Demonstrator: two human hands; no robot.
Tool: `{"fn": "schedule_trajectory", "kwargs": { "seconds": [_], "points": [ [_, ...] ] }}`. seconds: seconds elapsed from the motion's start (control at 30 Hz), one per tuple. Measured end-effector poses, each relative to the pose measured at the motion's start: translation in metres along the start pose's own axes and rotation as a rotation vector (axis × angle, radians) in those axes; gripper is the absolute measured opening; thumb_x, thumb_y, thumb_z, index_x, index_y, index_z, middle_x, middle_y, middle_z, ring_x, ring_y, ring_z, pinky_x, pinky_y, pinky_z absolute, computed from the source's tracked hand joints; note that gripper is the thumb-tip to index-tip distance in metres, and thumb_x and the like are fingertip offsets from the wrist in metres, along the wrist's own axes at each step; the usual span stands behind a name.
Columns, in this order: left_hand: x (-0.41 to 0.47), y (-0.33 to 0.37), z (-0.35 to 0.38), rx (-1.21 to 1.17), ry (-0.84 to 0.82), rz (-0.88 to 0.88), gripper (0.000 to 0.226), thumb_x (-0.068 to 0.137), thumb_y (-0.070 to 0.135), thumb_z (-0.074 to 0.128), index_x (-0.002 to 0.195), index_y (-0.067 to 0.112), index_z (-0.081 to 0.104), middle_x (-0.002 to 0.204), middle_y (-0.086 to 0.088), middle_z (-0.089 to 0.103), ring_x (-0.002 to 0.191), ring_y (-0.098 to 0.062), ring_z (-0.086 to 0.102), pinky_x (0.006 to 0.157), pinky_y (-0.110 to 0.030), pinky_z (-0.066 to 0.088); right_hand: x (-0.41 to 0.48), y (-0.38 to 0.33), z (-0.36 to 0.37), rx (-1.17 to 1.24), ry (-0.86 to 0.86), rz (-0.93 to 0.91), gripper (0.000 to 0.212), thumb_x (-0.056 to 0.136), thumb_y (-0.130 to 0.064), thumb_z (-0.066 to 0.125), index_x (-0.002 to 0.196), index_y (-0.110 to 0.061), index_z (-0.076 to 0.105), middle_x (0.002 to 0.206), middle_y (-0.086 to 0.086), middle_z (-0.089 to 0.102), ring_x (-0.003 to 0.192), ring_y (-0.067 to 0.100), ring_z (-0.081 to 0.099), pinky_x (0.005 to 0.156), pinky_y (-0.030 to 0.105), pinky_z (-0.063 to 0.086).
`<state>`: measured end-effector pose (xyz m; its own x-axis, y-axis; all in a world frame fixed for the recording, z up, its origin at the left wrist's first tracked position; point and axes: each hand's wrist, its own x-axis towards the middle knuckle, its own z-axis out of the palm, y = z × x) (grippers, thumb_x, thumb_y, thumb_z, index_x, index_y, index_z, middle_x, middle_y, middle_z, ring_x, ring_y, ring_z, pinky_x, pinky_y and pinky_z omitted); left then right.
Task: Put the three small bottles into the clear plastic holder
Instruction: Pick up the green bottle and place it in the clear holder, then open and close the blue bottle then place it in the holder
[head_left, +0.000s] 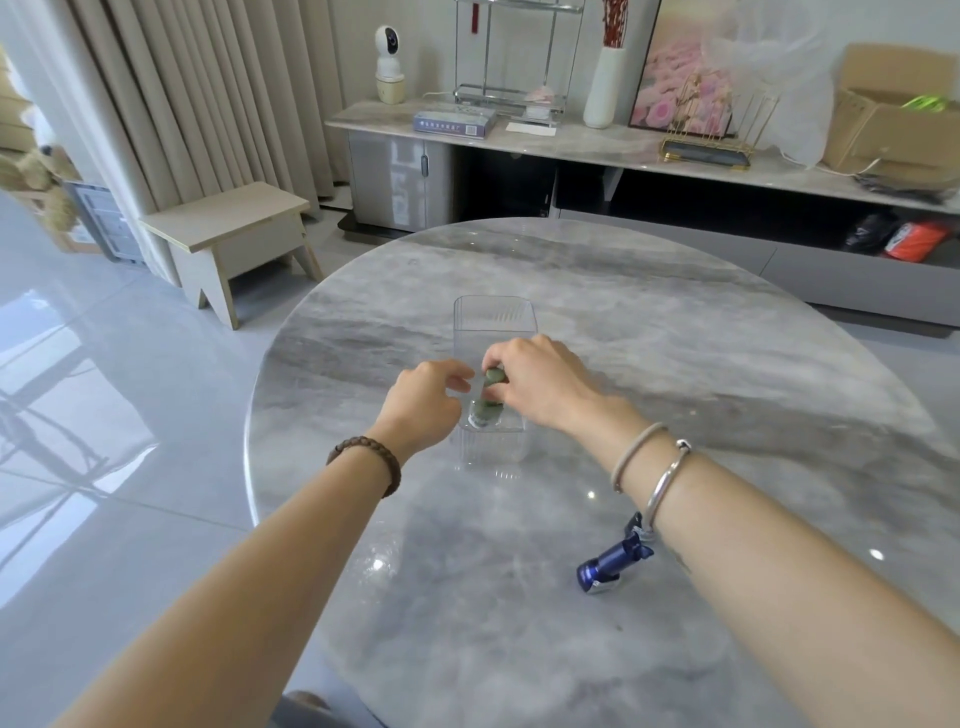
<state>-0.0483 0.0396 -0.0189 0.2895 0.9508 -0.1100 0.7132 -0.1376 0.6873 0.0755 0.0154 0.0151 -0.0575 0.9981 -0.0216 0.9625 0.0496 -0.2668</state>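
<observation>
A clear plastic holder (493, 322), long and rectangular, stands in the middle of the round marble table (675, 364). My right hand (540, 379) is over the holder's near end, fingers shut on a small green bottle (492, 378) tilted down into it. Another small green bottle (484, 413) lies inside the holder's near end, just below the held one. My left hand (428, 402) is against the holder's left wall, fingers curled at its rim. A third bottle is not visible.
A blue metallic bottle-like object (613, 564) with a strap lies on the table under my right forearm. Beyond the table stand a wooden stool (234, 234) on the left and a long low cabinet (623, 156) with a vase, boxes and frames.
</observation>
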Motion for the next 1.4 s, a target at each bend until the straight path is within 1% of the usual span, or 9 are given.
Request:
{"fn": "schedule_trajectory", "kwargs": {
  "seconds": [0.2, 0.5, 0.7, 0.8, 0.93, 1.07, 1.2, 1.3, 1.4],
  "points": [
    [0.002, -0.005, 0.001, -0.047, 0.062, 0.007, 0.056, 0.071, -0.011, 0.034, 0.110, 0.016, 0.064, 0.107, -0.006, 0.072, 0.105, -0.024, 0.063, 0.093, -0.037, 0.050, 0.008, -0.010, 0.020, -0.089, -0.025, -0.027, 0.025, 0.091, -0.015, 0.056, 0.114, -0.007, 0.058, 0.114, 0.021, 0.064, 0.105, 0.038, 0.061, 0.070, 0.033, 0.039],
    [0.004, -0.003, -0.001, -0.043, 0.161, 0.006, 0.044, 0.076, -0.008, 0.038, 0.108, 0.011, 0.062, 0.116, -0.005, 0.067, 0.102, -0.028, 0.064, 0.096, -0.040, 0.047, 0.013, -0.009, 0.037, -0.045, -0.033, 0.007, 0.033, 0.092, -0.013, 0.055, 0.121, 0.000, 0.046, 0.115, 0.024, 0.064, 0.105, 0.041, 0.061, 0.068, 0.035, 0.038],
    [0.002, 0.000, 0.000, -0.022, 0.136, 0.011, 0.042, 0.077, -0.007, 0.042, 0.110, 0.011, 0.060, 0.116, -0.004, 0.066, 0.101, -0.028, 0.063, 0.092, -0.036, 0.048, 0.011, -0.002, 0.027, 0.073, -0.041, 0.088, 0.040, 0.087, -0.021, 0.066, 0.119, -0.001, 0.051, 0.112, 0.019, 0.066, 0.105, 0.036, 0.061, 0.083, 0.039, 0.049],
    [-0.003, 0.012, 0.001, -0.053, 0.153, 0.059, 0.039, 0.076, -0.004, 0.046, 0.108, 0.013, 0.060, 0.112, -0.003, 0.067, 0.097, -0.028, 0.062, 0.087, -0.033, 0.048, 0.007, 0.012, 0.005, 0.107, 0.056, 0.126, 0.026, 0.086, -0.018, 0.065, 0.109, -0.006, 0.062, 0.112, 0.017, 0.068, 0.108, 0.033, 0.061, 0.092, 0.038, 0.051],
    [-0.018, 0.041, 0.018, -0.122, -0.001, 0.210, 0.034, 0.075, -0.003, 0.049, 0.101, 0.016, 0.062, 0.092, 0.003, 0.066, 0.083, -0.024, 0.063, 0.072, -0.030, 0.050, -0.024, 0.037, -0.025, 0.104, 0.020, 0.192, 0.019, 0.083, -0.008, 0.060, 0.096, -0.012, 0.073, 0.105, 0.018, 0.071, 0.101, 0.031, 0.065, 0.087, 0.032, 0.053],
    [-0.032, 0.065, 0.050, 0.026, -0.268, 0.273, 0.034, 0.078, -0.007, 0.047, 0.103, 0.009, 0.063, 0.111, -0.007, 0.069, 0.090, -0.020, 0.059, 0.083, -0.027, 0.047, -0.065, 0.055, -0.034, 0.086, -0.387, 0.267, 0.012, 0.084, -0.012, 0.067, 0.093, -0.006, 0.070, 0.077, 0.010, 0.071, 0.053, 0.015, 0.063, 0.048, 0.018, 0.050],
    [-0.043, 0.073, 0.075, 0.265, -0.510, 0.250, 0.039, 0.082, -0.004, 0.040, 0.115, 0.007, 0.059, 0.127, -0.010, 0.060, 0.119, -0.026, 0.053, 0.099, -0.032, 0.041, -0.091, 0.064, -0.021, 0.068, -0.522, 0.299, 0.024, 0.080, -0.024, 0.073, 0.088, -0.002, 0.067, 0.056, 0.003, 0.058, 0.052, 0.019, 0.062, 0.053, 0.022, 0.052],
    [-0.049, 0.062, 0.088, 0.343, -0.616, 0.205, 0.043, 0.080, -0.004, 0.049, 0.122, 0.008, 0.053, 0.131, -0.009, 0.058, 0.121, -0.026, 0.051, 0.101, -0.033, 0.041, -0.100, 0.060, -0.009, 0.076, -0.574, 0.280, 0.019, 0.081, -0.021, 0.072, 0.078, -0.007, 0.060, 0.055, 0.002, 0.054, 0.048, 0.015, 0.058, 0.048, 0.021, 0.048],
    [-0.056, 0.053, 0.099, 0.369, -0.678, 0.164, 0.051, 0.076, 0.000, 0.059, 0.125, 0.011, 0.049, 0.131, -0.008, 0.057, 0.118, -0.027, 0.052, 0.098, -0.033, 0.043, -0.103, 0.062, 0.003, 0.072, -0.509, 0.262, 0.019, 0.081, -0.014, 0.070, 0.091, 0.002, 0.068, 0.062, 0.008, 0.063, 0.052, 0.018, 0.061, 0.057, 0.026, 0.054]
  ]
}}
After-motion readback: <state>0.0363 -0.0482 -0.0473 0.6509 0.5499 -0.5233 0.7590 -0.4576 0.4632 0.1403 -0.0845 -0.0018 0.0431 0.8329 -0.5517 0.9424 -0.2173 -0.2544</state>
